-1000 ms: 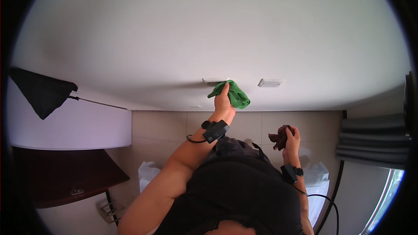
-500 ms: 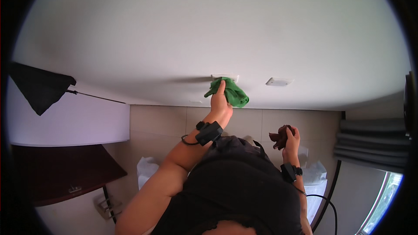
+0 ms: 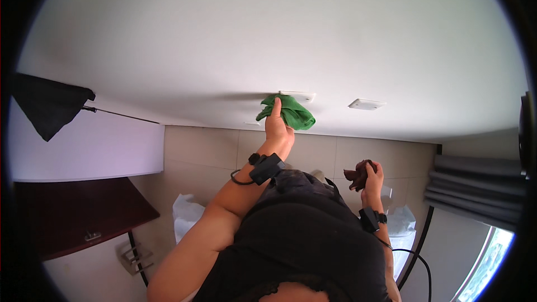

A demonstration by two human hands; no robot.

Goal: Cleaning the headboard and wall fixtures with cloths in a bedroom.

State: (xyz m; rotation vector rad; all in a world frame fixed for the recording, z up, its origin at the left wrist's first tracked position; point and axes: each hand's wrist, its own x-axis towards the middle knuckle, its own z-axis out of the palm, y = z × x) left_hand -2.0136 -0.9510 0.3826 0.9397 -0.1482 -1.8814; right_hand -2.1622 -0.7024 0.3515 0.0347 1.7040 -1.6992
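Against the pale wall, my left hand (image 3: 278, 126) grips a crumpled green cloth (image 3: 298, 116), its thumb lying on top of the fabric. The cloth covers the lower left part of a white wall plate (image 3: 304, 97), whose top edge and right end show. Lower and to the right, away from the wall, my right hand (image 3: 375, 180) is closed round a bunched brown cloth (image 3: 357, 177). A second white wall plate (image 3: 367, 104) is to the right of the first, with neither hand on it.
A black cloth-like piece (image 3: 49, 103) hangs at the left above a white surface (image 3: 84, 151). Below that is a dark red panel (image 3: 84, 212). Grey folded fabric (image 3: 475, 190) hangs at the right by a window (image 3: 489, 263). Tiled floor (image 3: 201, 148) runs along the wall.
My left hand and the green cloth have slid left along the wall plate, so more of its right end shows. The whole view has shifted slightly. My right hand still holds the brown cloth.
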